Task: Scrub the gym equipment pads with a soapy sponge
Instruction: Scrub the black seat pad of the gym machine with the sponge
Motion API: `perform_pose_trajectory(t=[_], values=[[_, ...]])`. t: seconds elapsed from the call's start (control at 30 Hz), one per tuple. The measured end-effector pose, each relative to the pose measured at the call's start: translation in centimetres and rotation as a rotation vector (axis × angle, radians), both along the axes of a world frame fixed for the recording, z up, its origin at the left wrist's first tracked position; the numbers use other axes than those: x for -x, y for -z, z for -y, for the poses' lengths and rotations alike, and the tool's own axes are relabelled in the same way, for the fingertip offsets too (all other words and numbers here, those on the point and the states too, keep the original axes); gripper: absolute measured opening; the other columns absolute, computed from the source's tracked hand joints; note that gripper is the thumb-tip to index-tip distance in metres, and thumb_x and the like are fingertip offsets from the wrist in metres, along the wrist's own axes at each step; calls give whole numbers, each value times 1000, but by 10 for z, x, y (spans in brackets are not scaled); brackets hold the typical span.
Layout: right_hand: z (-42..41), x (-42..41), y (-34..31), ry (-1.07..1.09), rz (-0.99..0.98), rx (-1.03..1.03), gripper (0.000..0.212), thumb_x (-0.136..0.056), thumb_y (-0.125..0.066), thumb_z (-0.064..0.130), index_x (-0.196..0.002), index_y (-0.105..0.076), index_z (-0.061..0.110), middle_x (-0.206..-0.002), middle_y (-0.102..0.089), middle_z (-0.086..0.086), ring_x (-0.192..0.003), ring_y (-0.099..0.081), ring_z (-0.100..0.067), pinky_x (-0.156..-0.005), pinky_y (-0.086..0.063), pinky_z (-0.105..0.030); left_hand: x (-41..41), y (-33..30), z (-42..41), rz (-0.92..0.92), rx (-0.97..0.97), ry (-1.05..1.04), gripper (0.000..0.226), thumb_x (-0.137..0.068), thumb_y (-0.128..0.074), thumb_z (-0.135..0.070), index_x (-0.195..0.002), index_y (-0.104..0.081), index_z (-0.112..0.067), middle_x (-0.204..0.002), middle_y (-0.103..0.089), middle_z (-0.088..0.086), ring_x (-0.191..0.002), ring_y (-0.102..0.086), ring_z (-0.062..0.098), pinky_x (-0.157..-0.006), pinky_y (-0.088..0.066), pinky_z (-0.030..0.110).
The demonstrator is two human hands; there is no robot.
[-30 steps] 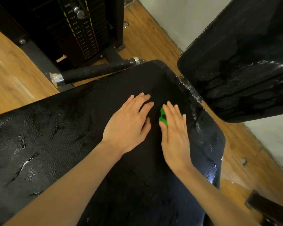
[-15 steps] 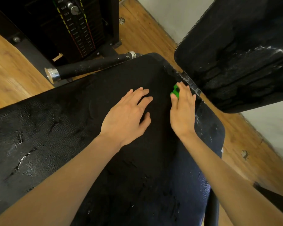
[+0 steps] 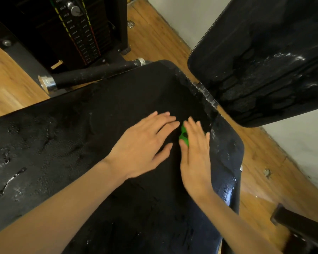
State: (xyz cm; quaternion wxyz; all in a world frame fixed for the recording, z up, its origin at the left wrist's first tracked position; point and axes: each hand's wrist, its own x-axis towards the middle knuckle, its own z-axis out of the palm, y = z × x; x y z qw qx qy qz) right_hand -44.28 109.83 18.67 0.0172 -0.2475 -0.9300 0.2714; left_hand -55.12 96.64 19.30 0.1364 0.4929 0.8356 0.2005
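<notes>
A wide black seat pad [image 3: 81,143] fills the middle of the view, wet and beaded with water. My left hand [image 3: 145,143] lies flat on it with fingers spread and nothing in it. Just to its right, my right hand [image 3: 195,153] presses a green sponge [image 3: 184,135] onto the pad; only a sliver of sponge shows beside the palm. A second black pad [image 3: 264,61], the backrest, rises at the upper right with streaks of white suds on it.
A black weight stack [image 3: 77,30] with its frame stands at the top left. A foam-covered bar with a chrome end cap [image 3: 47,83] juts out behind the seat pad. Wooden floor [image 3: 11,85] surrounds the machine, and a white wall [image 3: 182,15] runs along the right.
My right hand has slid the sponge back toward me from the pad's far edge near the backrest hinge. My left hand stays flat in about the same spot.
</notes>
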Motion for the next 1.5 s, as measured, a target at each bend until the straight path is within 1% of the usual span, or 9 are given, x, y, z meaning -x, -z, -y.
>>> perform_pose_trajectory(t=[0.1, 0.27, 0.47, 0.67, 0.87, 1.03, 1.2, 1.4, 1.5], values=[[-15, -3, 3, -100, 30, -30, 46, -103, -35, 26, -148, -34, 16, -155, -25, 8, -147, -9, -6, -120, 4, -26, -19, 4, -6, 20, 29, -66, 54, -97, -43, -31, -146, -44, -8, -148, -47, 7, -141, -40, 19, -117, -34, 37], [-40, 34, 14, 149, 42, -36, 46, -104, -37, 21, -149, -33, 14, -157, -28, -2, -147, -12, -12, -118, 7, -25, -18, 8, -10, 23, 60, -68, 51, -96, -46, -29, -141, -51, -5, -146, -48, 9, -138, -44, 23, -115, -38, 40], [-18, -20, 1, -67, 38, -33, 47, -103, -41, 21, -149, -32, 17, -155, -22, 10, -147, -7, -5, -119, 5, -23, -18, 5, -9, 35, 85, -71, 52, -96, -43, -30, -143, -48, -9, -148, -46, 6, -140, -41, 21, -117, -35, 37], [-38, 19, 16, 214, 49, -65, 46, -103, -40, 25, -148, -35, 14, -155, -32, -3, -147, -16, -15, -120, 3, -29, -18, 5, -9, 36, 91, -73, 51, -96, -45, -31, -143, -48, -10, -148, -46, 6, -140, -41, 21, -118, -32, 35], [-16, -29, 4, 33, 20, -83, 47, -101, -41, 30, -145, -39, 12, -153, -34, -2, -147, -16, -15, -120, 2, -25, -19, 4, -10, 58, 113, -87, 52, -97, -46, -32, -145, -45, -13, -151, -41, 3, -143, -37, 21, -116, -36, 39], [-52, 11, 19, 220, 29, -54, 46, -103, -39, 28, -147, -37, 12, -155, -32, -5, -148, -15, -16, -121, 1, -31, -19, 4, -10, 62, 103, -91, 51, -96, -49, -31, -144, -46, -12, -149, -43, 4, -142, -38, 21, -116, -35, 39], [-22, -51, 0, -4, 21, -7, 48, -102, -41, 26, -148, -34, 16, -156, -27, 5, -148, -9, -8, -120, 4, -24, -20, 1, -10, 58, 111, -91, 51, -96, -51, -30, -143, -47, -11, -149, -44, 4, -142, -38, 21, -117, -33, 37], [-54, -7, 17, 220, 12, -21, 47, -103, -41, 25, -147, -35, 12, -156, -30, -4, -148, -14, -16, -120, 3, -30, -20, 1, -10, 49, 114, -89, 50, -97, -51, -29, -143, -49, -10, -148, -44, 4, -142, -38, 21, -119, -27, 34], [-23, -43, 5, 92, -9, 14, 47, -102, -42, 23, -148, -34, 16, -155, -24, 7, -148, -10, -8, -119, 5, -26, -20, 1, -10, 48, 115, -86, 50, -96, -51, -29, -142, -49, -10, -147, -45, 4, -142, -38, 21, -118, -25, 32]])
